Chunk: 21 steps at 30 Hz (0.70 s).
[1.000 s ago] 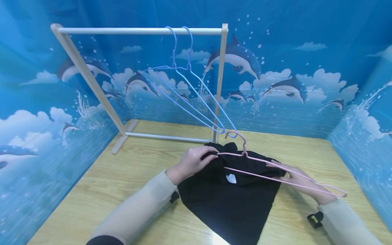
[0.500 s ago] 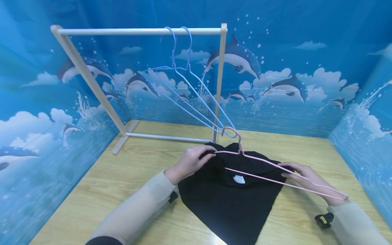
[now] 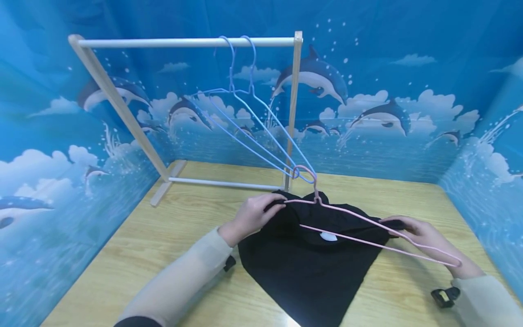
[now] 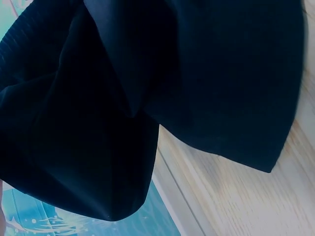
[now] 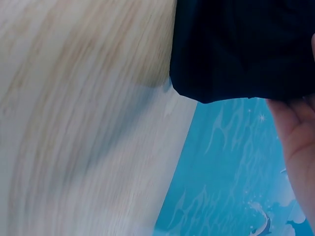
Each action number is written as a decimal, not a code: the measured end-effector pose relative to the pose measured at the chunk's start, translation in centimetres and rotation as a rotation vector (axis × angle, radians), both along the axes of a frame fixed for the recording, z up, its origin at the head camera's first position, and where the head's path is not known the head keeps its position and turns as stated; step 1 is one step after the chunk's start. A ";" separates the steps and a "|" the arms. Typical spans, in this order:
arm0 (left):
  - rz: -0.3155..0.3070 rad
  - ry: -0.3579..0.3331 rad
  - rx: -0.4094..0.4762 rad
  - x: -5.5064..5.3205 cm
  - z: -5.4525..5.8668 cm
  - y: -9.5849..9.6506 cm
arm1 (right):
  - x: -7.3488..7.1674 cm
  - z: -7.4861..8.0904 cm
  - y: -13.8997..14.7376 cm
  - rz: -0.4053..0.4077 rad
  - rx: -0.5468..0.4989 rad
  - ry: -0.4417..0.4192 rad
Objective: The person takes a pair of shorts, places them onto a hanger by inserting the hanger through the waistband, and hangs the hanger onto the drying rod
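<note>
A blue backdrop (image 3: 433, 72) printed with dolphins, clouds and bubbles closes in the far, left and right sides of the space. Within it is a light wood-grain table (image 3: 163, 236), its surface catching a bright patch of glare at the near edge; the right wrist view shows a soft shadow across the grain. On the table's far left part stands a garment rack (image 3: 184, 43) with pale wooden uprights and white top and bottom bars. A black garment (image 3: 302, 277) lies mid-table in front of the rack's right end, its far edge lifted and bunched between the hands.

Two blue hangers (image 3: 231, 84) hang by their hooks from the top bar, towards its right end. A pink hanger (image 3: 316, 195) slants over the garment, its left end hidden in the cloth, its right end reaching across the right wrist.

The hands are apart. The left hand (image 3: 251, 214) pinches the garment's left edge beside the hanger's arm; whether it also grips the hanger cannot be told. The right hand (image 3: 426, 232) pinches the garment's right edge. Both arms wear light sleeves (image 3: 181, 277). A white label (image 3: 328, 236) shows at the garment's opening, just below the hanger's lower bar.
</note>
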State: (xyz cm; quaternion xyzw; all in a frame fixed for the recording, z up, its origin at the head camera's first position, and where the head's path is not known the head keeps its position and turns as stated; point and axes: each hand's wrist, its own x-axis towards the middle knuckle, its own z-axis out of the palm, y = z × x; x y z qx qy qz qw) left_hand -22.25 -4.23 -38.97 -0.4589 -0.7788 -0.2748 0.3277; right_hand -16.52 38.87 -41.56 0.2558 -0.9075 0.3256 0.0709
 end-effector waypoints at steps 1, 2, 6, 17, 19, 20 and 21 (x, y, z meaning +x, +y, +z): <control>0.004 0.002 0.005 0.0 -0.1 0.0 | 0.0 -0.1 0.0 0.014 -0.016 0.013; 0.008 0.002 0.011 -0.1 -0.1 -0.1 | 0.0 -0.1 0.1 0.013 -0.024 0.018; 0.025 -0.001 0.027 -0.2 -0.3 -0.2 | 0.1 0.2 -0.1 -0.059 -0.022 -0.010; 0.025 0.019 0.021 -0.1 -0.5 -0.6 | 0.9 0.3 0.2 -0.085 -0.044 -0.060; 0.028 0.011 0.029 -0.1 -0.5 -0.6 | 1.0 0.5 0.3 -0.106 -0.036 -0.087; 0.030 0.007 0.033 -0.1 -0.5 -0.7 | 1.0 0.5 0.3 -0.118 -0.033 -0.099; 0.032 0.005 0.036 -0.1 -0.5 -0.7 | 1.0 0.6 0.4 -0.117 -0.037 -0.108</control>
